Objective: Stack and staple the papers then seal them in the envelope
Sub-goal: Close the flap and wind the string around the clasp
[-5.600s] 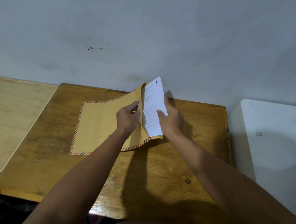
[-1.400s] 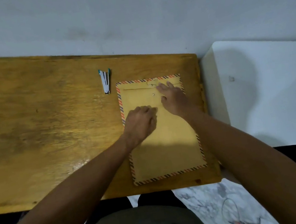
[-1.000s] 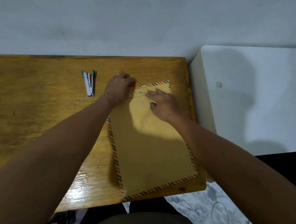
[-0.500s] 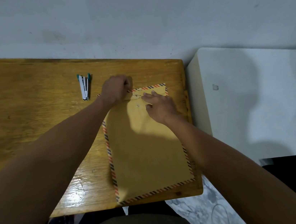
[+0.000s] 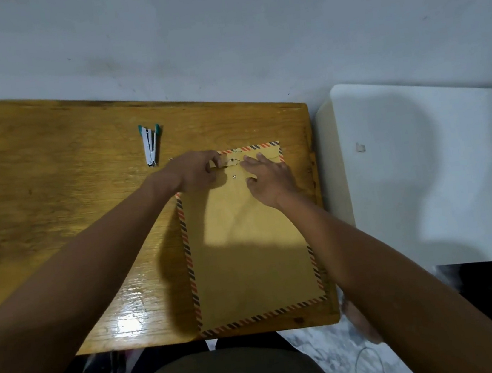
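The brown paper envelope with the striped red-and-blue border (image 5: 246,242) lies flat on the varnished wooden bench (image 5: 63,210), toward its right end, with its long axis running from 6 to 12 o'clock. The papers I cannot see; I judge they are already inside, because the flap is folded down at the 12 o'clock end.

My left hand (image 5: 195,171) has its grip narrow — the fingers are curled and pinch the flap near its left part. My right hand (image 5: 268,177) lies on the envelope with fingers almost straight, the fingertips pressing beside the two small metal closure buttons (image 5: 233,167); this grip holds nothing.

The thin string at the upper button lies between my two hands, at about 3 o'clock from the left fingertips and at 10 o'clock from the right hand. The right fingertips look slightly nearer, so I think this hand should wind the string — the left only keeps the flap down.

The small silver stapler with green ends (image 5: 151,145) rests apart, at 10 o'clock from the envelope.
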